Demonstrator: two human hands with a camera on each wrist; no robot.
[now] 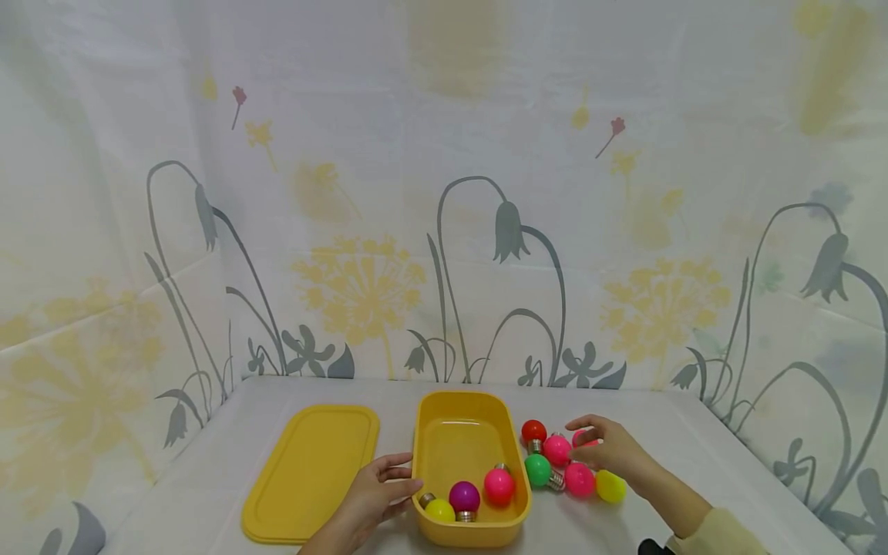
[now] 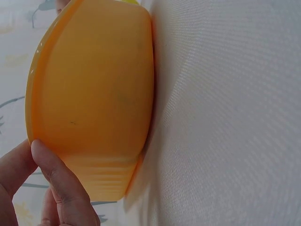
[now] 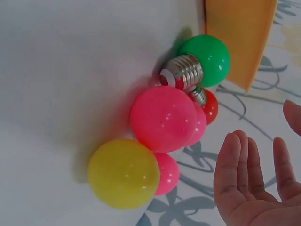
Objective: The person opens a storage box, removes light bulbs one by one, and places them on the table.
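Observation:
A yellow box (image 1: 472, 536) holds a yellow bulb (image 1: 440, 510), a purple bulb (image 1: 464, 497) and a pink bulb (image 1: 499, 487) at its near end. My left hand (image 1: 375, 493) is at the box's left side, its extended fingers touching the rim; the left wrist view shows fingertips right at that edge. Over the loose bulbs right of the box, my right hand (image 1: 613, 451) hovers with fingers spread and nothing in them. Below it lie a green bulb (image 3: 207, 61), a red bulb (image 1: 533, 431), a yellow bulb (image 3: 123, 174) and several pink bulbs (image 3: 164, 117), one partly hidden by the hand.
A flat yellow lid (image 1: 312, 462) lies on the white tablecloth (image 1: 208, 493) left of the box. Behind the table hangs a flower-printed curtain (image 1: 472, 293). A small black object (image 1: 652, 547) shows by the right sleeve at the lower edge.

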